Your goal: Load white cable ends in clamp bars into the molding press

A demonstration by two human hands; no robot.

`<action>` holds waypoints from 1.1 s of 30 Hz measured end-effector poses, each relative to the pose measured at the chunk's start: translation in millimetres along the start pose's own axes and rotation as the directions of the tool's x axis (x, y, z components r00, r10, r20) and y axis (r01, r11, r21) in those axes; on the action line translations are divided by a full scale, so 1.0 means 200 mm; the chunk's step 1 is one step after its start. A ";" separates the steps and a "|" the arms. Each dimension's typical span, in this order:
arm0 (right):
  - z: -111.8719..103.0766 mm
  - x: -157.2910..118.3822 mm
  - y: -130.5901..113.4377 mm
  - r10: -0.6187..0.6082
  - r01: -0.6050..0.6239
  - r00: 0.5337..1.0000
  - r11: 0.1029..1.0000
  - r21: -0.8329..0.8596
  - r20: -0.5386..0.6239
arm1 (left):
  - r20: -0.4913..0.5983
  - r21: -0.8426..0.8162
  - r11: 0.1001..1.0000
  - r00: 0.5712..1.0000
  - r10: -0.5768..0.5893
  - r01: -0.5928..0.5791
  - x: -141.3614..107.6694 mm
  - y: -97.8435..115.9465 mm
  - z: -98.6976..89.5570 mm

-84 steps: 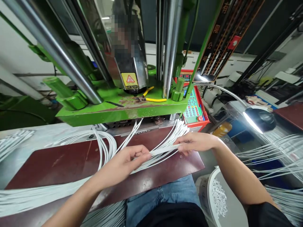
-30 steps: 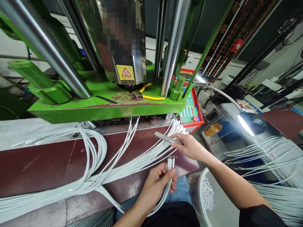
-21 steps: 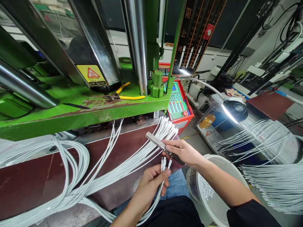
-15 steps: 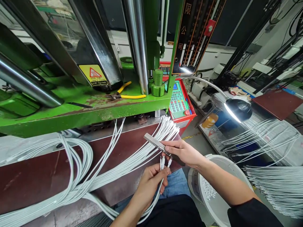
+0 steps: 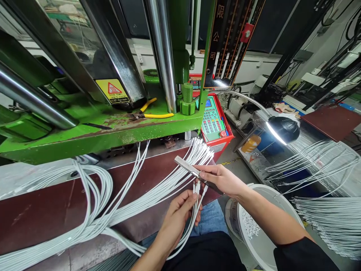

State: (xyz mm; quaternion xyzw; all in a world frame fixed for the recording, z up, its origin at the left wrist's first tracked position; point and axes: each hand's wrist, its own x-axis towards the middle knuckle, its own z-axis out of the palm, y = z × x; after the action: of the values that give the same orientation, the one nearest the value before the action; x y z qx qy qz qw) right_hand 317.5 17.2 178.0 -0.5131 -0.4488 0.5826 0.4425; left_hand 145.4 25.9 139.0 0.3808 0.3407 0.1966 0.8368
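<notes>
My left hand [image 5: 183, 210] is closed around several white cables [image 5: 187, 235], low in front of the bench. Their white connector ends [image 5: 199, 187] point up above my fingers, with one set apart to the right. My right hand [image 5: 222, 178] grips a flat grey metal tool [image 5: 186, 165] with a dark lower end, held just above those connectors. Whether the tool touches them I cannot tell. Behind it, a bundle of white cables [image 5: 158, 192] lies across the brown bench top [image 5: 36, 210], ends fanned out toward the right.
A green press [image 5: 118, 137] stands behind the bench, with yellow-handled pliers [image 5: 158, 115] on its ledge. The red-framed control panel [image 5: 211, 118] and a lamp [image 5: 283, 130] are to the right. Below my right forearm, a white bucket [image 5: 284, 205] holds small white pieces.
My right hand and the metal tool have shifted slightly right. The cables in my left hand sit a little higher, with more of their length showing beside my fingers.
</notes>
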 end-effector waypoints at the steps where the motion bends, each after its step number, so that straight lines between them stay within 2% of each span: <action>1: -0.01 0.00 -0.01 0.008 -0.008 1.000 1.000 -0.015 -0.005 | -0.004 0.017 1.000 1.000 0.008 -0.008 0.00 0.00 0.00; 6: -0.03 -0.02 -0.02 0.028 -0.029 0.999 0.997 -0.065 -0.017 | -0.024 0.223 0.971 0.995 0.098 -0.090 0.00 -0.01 -0.02; 11: -0.04 -0.01 0.01 0.040 -0.040 0.999 0.997 -0.065 -0.004 | -0.078 0.370 0.925 0.989 0.129 -0.092 0.01 0.00 -0.01; 15: -0.03 -0.01 0.01 0.067 -0.066 0.998 0.997 -0.049 0.014 | -0.124 0.401 0.912 0.982 0.145 -0.084 0.01 0.00 -0.01; 21: -0.03 -0.01 0.02 0.059 -0.056 0.998 0.995 -0.086 0.030 | -0.114 0.431 0.896 0.978 0.176 -0.111 0.02 -0.01 -0.03; 28: -0.02 -0.01 0.00 0.039 -0.036 0.999 0.993 -0.110 0.026 | -0.167 0.414 0.908 0.975 0.146 -0.065 0.03 0.02 -0.01; 33: -0.03 -0.01 0.02 -0.009 0.018 0.999 0.972 -0.234 0.039 | -0.160 0.394 0.915 0.974 0.157 -0.083 0.03 0.02 0.00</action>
State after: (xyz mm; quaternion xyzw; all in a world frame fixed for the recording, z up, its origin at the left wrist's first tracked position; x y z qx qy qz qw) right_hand 323.1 15.4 172.9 -0.5476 -0.5262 0.5321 0.3743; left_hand 148.1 32.2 140.1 0.5375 0.4261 0.2124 0.6960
